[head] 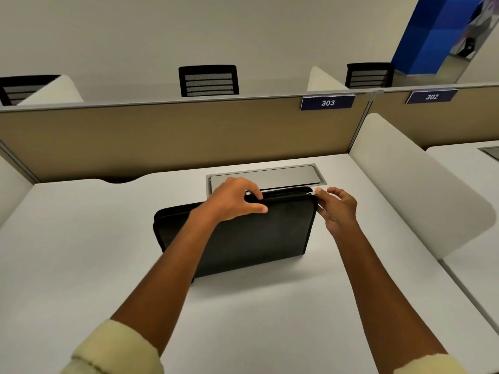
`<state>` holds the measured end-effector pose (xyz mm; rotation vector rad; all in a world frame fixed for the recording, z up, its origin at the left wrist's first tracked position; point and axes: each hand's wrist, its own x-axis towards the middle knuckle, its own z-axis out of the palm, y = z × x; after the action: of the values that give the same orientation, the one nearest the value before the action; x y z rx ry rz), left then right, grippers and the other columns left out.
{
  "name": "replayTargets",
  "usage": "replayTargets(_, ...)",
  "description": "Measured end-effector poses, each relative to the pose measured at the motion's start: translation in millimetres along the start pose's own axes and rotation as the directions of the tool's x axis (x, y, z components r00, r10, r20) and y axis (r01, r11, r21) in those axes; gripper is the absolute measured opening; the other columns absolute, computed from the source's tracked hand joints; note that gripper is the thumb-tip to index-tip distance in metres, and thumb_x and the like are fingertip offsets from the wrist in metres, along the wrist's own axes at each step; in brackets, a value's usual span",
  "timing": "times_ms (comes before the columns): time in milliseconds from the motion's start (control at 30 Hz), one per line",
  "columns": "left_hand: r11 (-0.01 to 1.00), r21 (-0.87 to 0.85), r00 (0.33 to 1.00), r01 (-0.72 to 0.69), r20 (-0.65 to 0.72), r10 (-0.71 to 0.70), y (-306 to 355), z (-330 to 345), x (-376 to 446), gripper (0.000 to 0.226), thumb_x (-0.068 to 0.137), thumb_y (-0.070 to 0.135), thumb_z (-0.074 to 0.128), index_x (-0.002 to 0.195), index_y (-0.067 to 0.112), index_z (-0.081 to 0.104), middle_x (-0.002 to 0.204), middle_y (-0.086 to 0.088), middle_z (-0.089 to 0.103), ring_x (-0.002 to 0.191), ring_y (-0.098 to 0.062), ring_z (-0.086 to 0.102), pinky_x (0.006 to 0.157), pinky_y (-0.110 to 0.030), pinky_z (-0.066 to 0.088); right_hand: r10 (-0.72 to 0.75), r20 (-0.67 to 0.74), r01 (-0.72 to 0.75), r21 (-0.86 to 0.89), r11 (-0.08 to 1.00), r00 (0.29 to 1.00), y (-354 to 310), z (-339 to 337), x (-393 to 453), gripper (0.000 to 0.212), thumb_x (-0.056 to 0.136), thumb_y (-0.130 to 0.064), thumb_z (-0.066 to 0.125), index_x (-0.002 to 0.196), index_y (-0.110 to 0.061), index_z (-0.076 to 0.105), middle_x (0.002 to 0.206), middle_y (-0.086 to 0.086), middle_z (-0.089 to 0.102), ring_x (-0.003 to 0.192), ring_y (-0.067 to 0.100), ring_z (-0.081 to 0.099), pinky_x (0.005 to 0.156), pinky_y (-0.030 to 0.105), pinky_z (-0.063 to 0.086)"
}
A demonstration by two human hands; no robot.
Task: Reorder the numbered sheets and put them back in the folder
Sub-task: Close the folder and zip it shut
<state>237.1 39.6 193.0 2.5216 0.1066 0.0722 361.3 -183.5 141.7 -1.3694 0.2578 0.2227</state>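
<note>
The black folder [243,233] is stood upright on the desk [81,238], its top edge gripped by the left hand [232,199] while its corner zipper pull is pinched by the right hand [336,209].

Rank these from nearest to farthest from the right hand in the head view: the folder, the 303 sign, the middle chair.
From the right hand:
1. Folder, touching its fingers, on the desk.
2. 303 sign, on the partition above.
3. Middle chair, beyond the partition, leftward.
</note>
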Motion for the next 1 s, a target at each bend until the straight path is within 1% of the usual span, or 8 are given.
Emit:
replayTargets(67, 0.994, 0.108, 1.000, 0.007, 0.001, -0.007, 13.0, 14.8, 8.0, 0.037, 0.079, 0.041, 0.079, 0.108, 0.021, 0.070, 0.108, 0.005, 0.062, 0.097, -0.014, 0.056, 0.079, -0.033, 0.049, -0.013, -0.008, 0.013, 0.011, 1.000, 1.000, -0.9, 0.6, -1.6, 0.018, 0.087, 0.000, 0.074, 0.090, -0.015, 0.063, 0.112, 0.025, 0.068, 0.094, 0.032, 0.071, 0.094, 0.046, 0.057)
replayTargets(167, 0.988, 0.154, 0.993, -0.012, -0.117, 0.030, 21.5, 28.3, 11.9, 0.019, 0.086, 0.025, 0.075, 0.100, 0.014, 0.069, 0.097, -0.001, 0.066, 0.088, -0.019, 0.059, 0.068, -0.029, 0.042, -0.052, -0.005, 0.052, 0.011, 0.999, 0.999, -3.9, 1.6, -3.8, 0.017, 0.085, 0.000, 0.075, 0.088, -0.013, 0.065, 0.109, 0.024, 0.069, 0.093, 0.033, 0.072, 0.090, 0.042, 0.059)
replayTargets(300, 0.998, -0.029, 0.949, -0.047, -0.314, 0.035, 12.1, 22.7, 11.2, 0.009, 0.085, 0.018, 0.075, 0.086, 0.017, 0.067, 0.085, 0.000, 0.068, 0.080, -0.017, 0.061, 0.071, -0.034, 0.050, -0.147, 0.021, 0.145, 0.055, 0.988, 0.989, -26.2, 13.2, -7.5, 0.018, 0.083, -0.002, 0.079, 0.086, -0.012, 0.065, 0.106, 0.027, 0.070, 0.093, 0.035, 0.073, 0.084, 0.038, 0.061)
replayTargets(400, 0.984, -0.148, 0.900, -0.100, -0.436, 0.026, 14.5, 7.3, 11.4, 0.012, 0.082, 0.015, 0.078, 0.082, 0.018, 0.066, 0.087, 0.001, 0.069, 0.080, -0.014, 0.063, 0.073, -0.026, 0.049, -0.295, 0.035, 0.294, 0.030, 0.955, 0.955, -58.2, 31.3, -13.9, 0.018, 0.080, -0.009, 0.083, 0.085, -0.013, 0.067, 0.096, 0.019, 0.073, 0.085, 0.027, 0.073, 0.082, 0.038, 0.062)
replayTargets(533, 0.941, -0.301, 0.844, -0.154, -0.536, -0.033, 14.4, -10.1, 6.3, 0.010, 0.082, 0.011, 0.077, 0.083, 0.012, 0.067, 0.095, 0.005, 0.070, 0.087, -0.007, 0.066, 0.081, -0.022, 0.052, -0.500, 0.120, 0.509, -0.055, 0.859, 0.858, -98.5, 57.7, -30.6, 0.023, 0.080, -0.017, 0.085, 0.093, -0.010, 0.067, 0.084, 0.004, 0.071, 0.078, 0.013, 0.071, 0.077, 0.027, 0.060)
replayTargets(667, 0.857, -0.463, 0.761, -0.226, -0.633, -0.141, 5.5, -13.7, -10.7, 0.009, 0.083, 0.004, 0.075, 0.085, 0.004, 0.067, 0.099, -0.004, 0.071, 0.088, -0.017, 0.068, 0.082, -0.029, 0.056, -0.639, 0.254, 0.677, -0.102, 0.728, 0.726, -123.5, 90.3, -55.1, 0.025, 0.079, -0.020, 0.086, 0.090, -0.013, 0.064, 0.074, -0.004, 0.068, 0.066, 0.002, 0.065, 0.072, 0.020, 0.057)
replayTargets(833, 0.771, -0.578, 0.677, -0.268, -0.682, -0.277, -11.0, -7.5, -44.1, 0.009, 0.085, 0.002, 0.072, 0.087, 0.008, 0.066, 0.099, -0.003, 0.072, 0.091, -0.021, 0.069, 0.084, -0.033, 0.057, -0.682, 0.420, 0.789, -0.159, 0.594, 0.598, -118.8, 131.5, -87.0, 0.024, 0.079, -0.024, 0.086, 0.088, -0.016, 0.065, 0.073, -0.003, 0.070, 0.067, 0.004, 0.067, 0.070, 0.021, 0.058)
replayTargets(1000, 0.803, -0.547, 0.619, -0.237, -0.722, -0.309, -17.9, -22.1, -68.6, 0.018, 0.085, 0.014, 0.074, 0.095, 0.003, 0.063, 0.089, -0.004, 0.069, 0.085, -0.016, 0.069, 0.071, -0.019, 0.055, -0.678, 0.505, 0.821, -0.119, 0.558, 0.534, -94.4, 170.5, -124.0, 0.020, 0.080, -0.019, 0.084, 0.086, -0.015, 0.065, 0.071, -0.006, 0.070, 0.066, 0.004, 0.068, 0.067, 0.019, 0.057)
